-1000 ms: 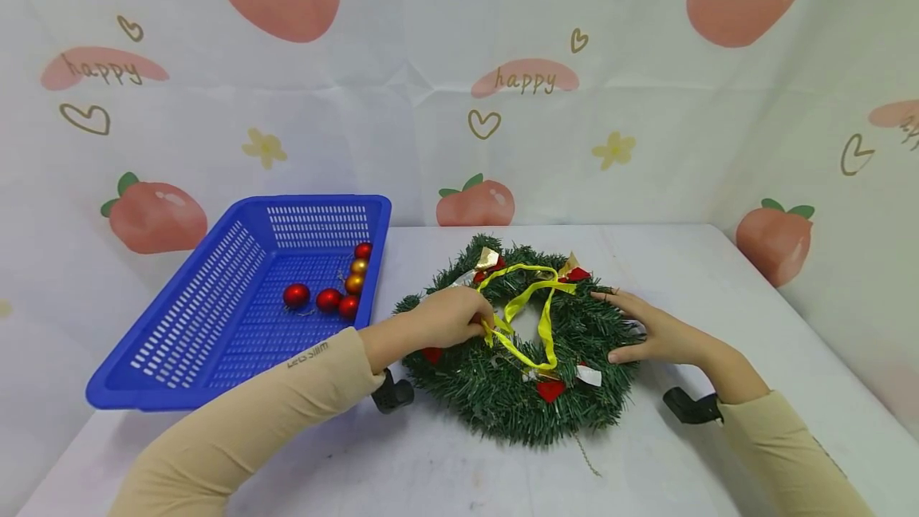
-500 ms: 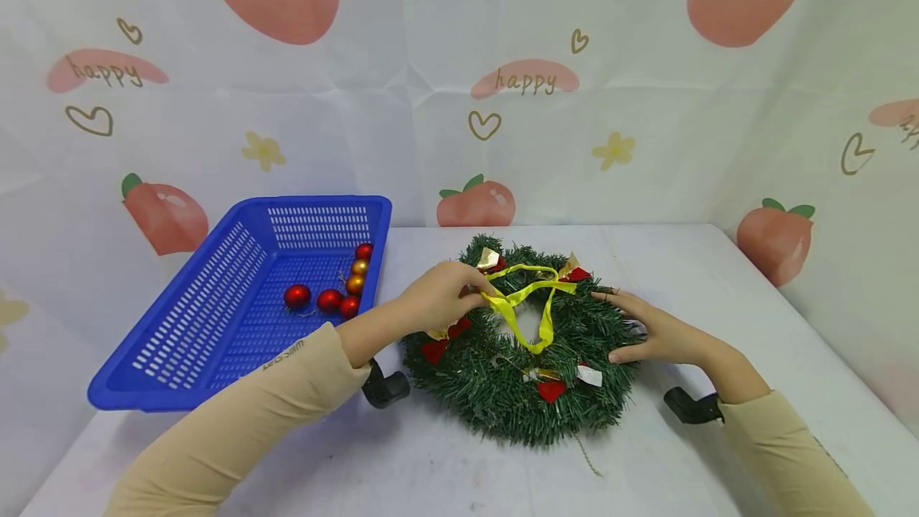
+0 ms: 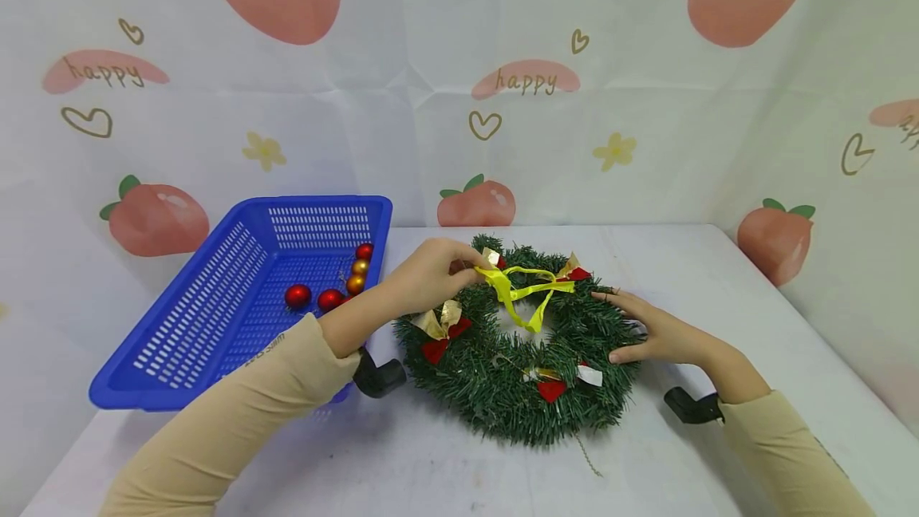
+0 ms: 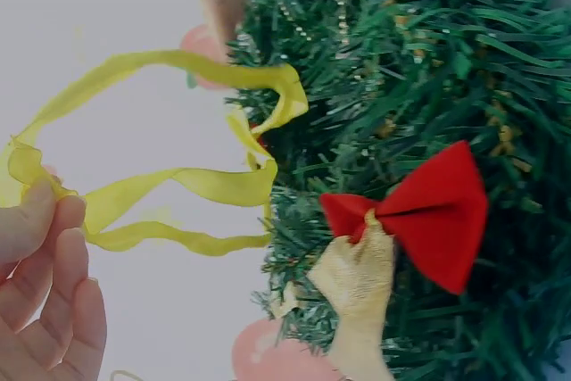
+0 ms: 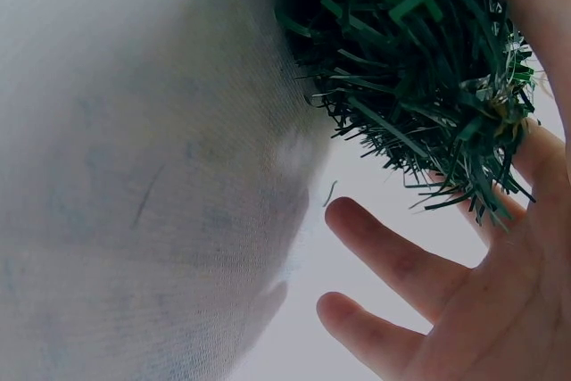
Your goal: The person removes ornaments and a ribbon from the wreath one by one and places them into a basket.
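Note:
A green tinsel wreath point(image 3: 474, 389) lies on the white table, trimmed with red and gold bows point(image 4: 433, 216). Between thumb and fingertips, my left hand point(image 3: 424, 282) pinches a yellow ribbon point(image 3: 506, 292) above the wreath's far left part. The left wrist view shows the ribbon's loops point(image 4: 134, 189) stretching from the fingers to the wreath. On the wreath's right edge rests my right hand point(image 3: 664, 333), its fingers spread. Seen from the right wrist, some of its fingers point(image 5: 401, 260) extend past the green tips while others are partly hidden behind them.
Left of the wreath stands a blue plastic basket point(image 3: 179, 397) holding several red and gold baubles point(image 3: 297, 296). My left forearm crosses its near right corner. A thin gold cord point(image 3: 589, 457) trails from the wreath's front. Behind the table hangs a printed cloth point(image 3: 402, 142).
My left hand has moved away and a little left, drawing the ribbon toward the wreath's far left side. The left red and gold bow has come into sight. My right hand stays put.

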`<state>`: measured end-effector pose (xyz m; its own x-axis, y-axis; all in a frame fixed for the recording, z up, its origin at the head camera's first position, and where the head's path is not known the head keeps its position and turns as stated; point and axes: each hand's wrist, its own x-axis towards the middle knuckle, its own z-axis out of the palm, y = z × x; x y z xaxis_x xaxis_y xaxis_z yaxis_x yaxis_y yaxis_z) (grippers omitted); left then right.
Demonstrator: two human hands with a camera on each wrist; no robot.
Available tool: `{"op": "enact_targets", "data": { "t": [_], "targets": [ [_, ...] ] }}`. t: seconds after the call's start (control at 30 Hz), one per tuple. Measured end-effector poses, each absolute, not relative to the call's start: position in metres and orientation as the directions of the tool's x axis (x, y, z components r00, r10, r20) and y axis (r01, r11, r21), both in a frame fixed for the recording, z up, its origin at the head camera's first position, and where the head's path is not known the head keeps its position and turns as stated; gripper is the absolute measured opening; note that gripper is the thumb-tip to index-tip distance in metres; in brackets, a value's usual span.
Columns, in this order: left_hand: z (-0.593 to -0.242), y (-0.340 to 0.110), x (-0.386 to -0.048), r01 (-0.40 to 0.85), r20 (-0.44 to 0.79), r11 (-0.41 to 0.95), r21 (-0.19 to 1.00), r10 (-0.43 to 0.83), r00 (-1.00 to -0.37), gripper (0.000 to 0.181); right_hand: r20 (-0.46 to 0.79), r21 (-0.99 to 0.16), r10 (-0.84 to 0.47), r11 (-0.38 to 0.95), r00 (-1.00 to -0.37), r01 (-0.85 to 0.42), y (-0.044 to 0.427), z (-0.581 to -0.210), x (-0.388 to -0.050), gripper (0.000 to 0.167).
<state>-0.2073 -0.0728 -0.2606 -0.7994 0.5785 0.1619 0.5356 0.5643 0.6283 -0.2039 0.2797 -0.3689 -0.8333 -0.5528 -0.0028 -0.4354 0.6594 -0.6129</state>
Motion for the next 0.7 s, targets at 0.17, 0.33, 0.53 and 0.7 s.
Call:
{"op": "enact_targets", "data": {
  "t": [0.17,0.33,0.53,0.7],
  "targets": [
    [-0.254,-0.075,-0.207,0.539,0.18,0.554,0.634,0.572,-0.8,0.02,0.005,-0.614,-0.561,0.652,-0.828,-0.445,0.28,-0.371,-0.205,0.086],
    [-0.248,-0.078,-0.208,0.55,0.203,0.546,0.633,0.568,-0.798,0.02,-0.002,-0.613,-0.557,0.657,-0.831,-0.439,0.281,-0.371,-0.205,0.086],
    [-0.238,-0.081,-0.206,0.514,0.184,0.527,0.677,0.555,-0.811,0.02,-0.001,-0.616,-0.564,0.651,-0.826,-0.443,0.28,-0.37,-0.204,0.086],
    [-0.231,-0.082,-0.205,0.505,0.192,0.52,0.689,0.541,-0.819,0.022,0.003,-0.621,-0.567,0.644,-0.823,-0.446,0.28,-0.371,-0.204,0.086]
  ]
}}
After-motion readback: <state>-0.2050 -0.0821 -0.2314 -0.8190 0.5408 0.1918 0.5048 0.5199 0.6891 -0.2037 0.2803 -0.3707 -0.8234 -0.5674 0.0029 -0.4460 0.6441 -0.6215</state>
